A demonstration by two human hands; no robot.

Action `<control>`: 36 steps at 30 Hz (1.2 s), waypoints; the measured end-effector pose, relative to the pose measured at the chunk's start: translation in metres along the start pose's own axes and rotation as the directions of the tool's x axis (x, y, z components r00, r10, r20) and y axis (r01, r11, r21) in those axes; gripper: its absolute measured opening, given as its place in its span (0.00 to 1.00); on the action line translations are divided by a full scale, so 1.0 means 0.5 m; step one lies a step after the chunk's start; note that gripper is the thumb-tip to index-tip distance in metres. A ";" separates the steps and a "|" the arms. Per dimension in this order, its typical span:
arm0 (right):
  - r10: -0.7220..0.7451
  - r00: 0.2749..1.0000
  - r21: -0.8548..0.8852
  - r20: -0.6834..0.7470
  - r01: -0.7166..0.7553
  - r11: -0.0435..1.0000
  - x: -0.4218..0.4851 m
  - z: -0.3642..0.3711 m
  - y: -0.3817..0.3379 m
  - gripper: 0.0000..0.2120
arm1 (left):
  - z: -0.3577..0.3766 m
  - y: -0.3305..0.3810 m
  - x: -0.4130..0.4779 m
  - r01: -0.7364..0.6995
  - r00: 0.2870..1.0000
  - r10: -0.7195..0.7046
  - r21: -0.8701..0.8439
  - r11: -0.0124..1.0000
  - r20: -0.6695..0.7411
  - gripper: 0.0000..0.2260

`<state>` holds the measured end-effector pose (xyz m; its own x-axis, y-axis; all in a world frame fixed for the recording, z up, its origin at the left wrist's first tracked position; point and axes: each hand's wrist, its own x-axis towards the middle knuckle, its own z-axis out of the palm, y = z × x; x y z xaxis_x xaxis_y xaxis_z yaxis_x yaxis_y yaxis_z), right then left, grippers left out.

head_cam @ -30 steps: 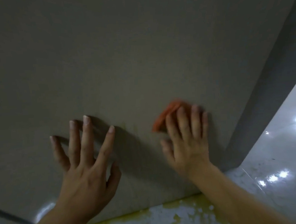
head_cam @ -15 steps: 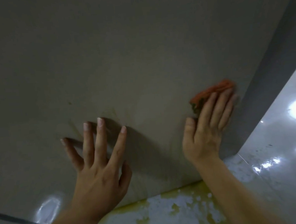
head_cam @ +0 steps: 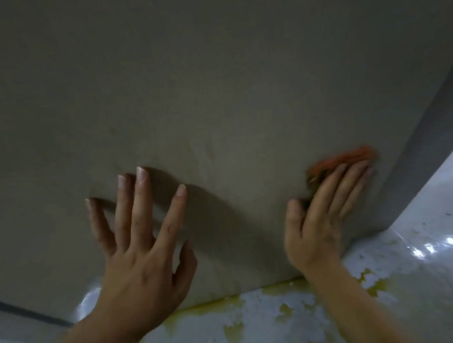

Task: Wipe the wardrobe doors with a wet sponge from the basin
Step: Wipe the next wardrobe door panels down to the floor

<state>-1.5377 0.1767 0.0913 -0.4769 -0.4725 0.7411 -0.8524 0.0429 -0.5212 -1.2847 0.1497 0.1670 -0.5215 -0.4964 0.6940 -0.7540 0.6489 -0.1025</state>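
Both on matte door (head_cam: 215, 92) — L hand (head_cam: 140, 256) spread, R hand (head_cam: 318, 218) presses orange sponge (head_cam: 344, 159).

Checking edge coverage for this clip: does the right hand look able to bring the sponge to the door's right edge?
Probably yes. The right hand presses the orange sponge flat on the door, already close to its right edge, with only bare door surface between them.

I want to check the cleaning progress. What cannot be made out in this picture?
Head view only.
Basin: not in frame.
Sponge: mostly hidden under the right hand, blurred; wetness unclear.
Door: top and left cut off by the frame; dim light hides any wiped streaks.
Left hand: its back hides whether the palm touches the door.
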 end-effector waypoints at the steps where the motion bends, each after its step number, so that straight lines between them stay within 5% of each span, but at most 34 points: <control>1: -0.120 0.990 -0.040 0.071 0.123 0.992 -0.025 0.007 -0.010 0.36 | -0.003 -0.013 -0.010 0.024 1.000 -0.024 0.004 1.000 -0.008 0.33; 4: -0.443 0.891 -0.069 0.096 0.450 0.890 0.014 0.008 -0.079 0.33 | -0.011 -0.061 -0.034 0.071 0.997 -0.070 0.033 0.997 -0.037 0.35; 7: -0.567 0.823 -0.149 -0.002 0.561 0.814 0.112 0.004 -0.184 0.31 | -0.023 -0.115 -0.046 0.055 0.998 -0.052 0.067 0.996 -0.046 0.37; 12: -0.776 0.597 -0.246 0.202 0.798 0.550 0.011 0.059 -0.199 0.36 | -0.036 -0.186 -0.077 0.011 0.998 -0.007 0.062 0.998 -0.059 0.35; 15: -0.818 0.534 -0.282 0.212 0.835 0.472 0.020 0.057 -0.220 0.38 | -0.048 -0.224 -0.096 0.020 0.997 -0.016 0.053 0.998 -0.075 0.34; 20: -0.780 0.615 -0.314 0.117 0.768 0.559 0.154 0.015 -0.406 0.35 | -0.096 -0.276 -0.107 0.143 0.985 -0.146 -0.042 0.989 -0.093 0.37; 26: -0.871 0.232 -0.237 0.433 0.962 0.139 0.090 0.025 -0.439 0.40 | -0.136 -0.325 -0.117 0.225 0.969 -0.234 -0.109 0.968 -0.081 0.38; 28: -0.905 0.215 -0.201 0.367 0.968 0.149 0.125 0.026 -0.517 0.36 | -0.135 -0.330 -0.120 0.258 0.959 -0.269 -0.124 0.958 -0.085 0.38; 32: -0.918 0.317 -0.162 0.236 0.945 0.285 0.151 0.043 -0.613 0.32 | -0.124 -0.340 -0.129 0.320 0.932 -0.341 -0.161 0.934 -0.124 0.37; 36: -0.913 0.157 -0.140 0.376 0.984 0.111 0.080 0.059 -0.512 0.37 | -0.123 -0.347 -0.134 0.320 0.925 -0.346 -0.171 0.932 -0.158 0.32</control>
<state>-1.3320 0.1209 0.2418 0.7845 -0.4441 0.4329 -0.5938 -0.3366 0.7308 -1.0945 0.1060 0.1821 -0.1580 -0.5925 0.7899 -0.8011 0.5446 0.2482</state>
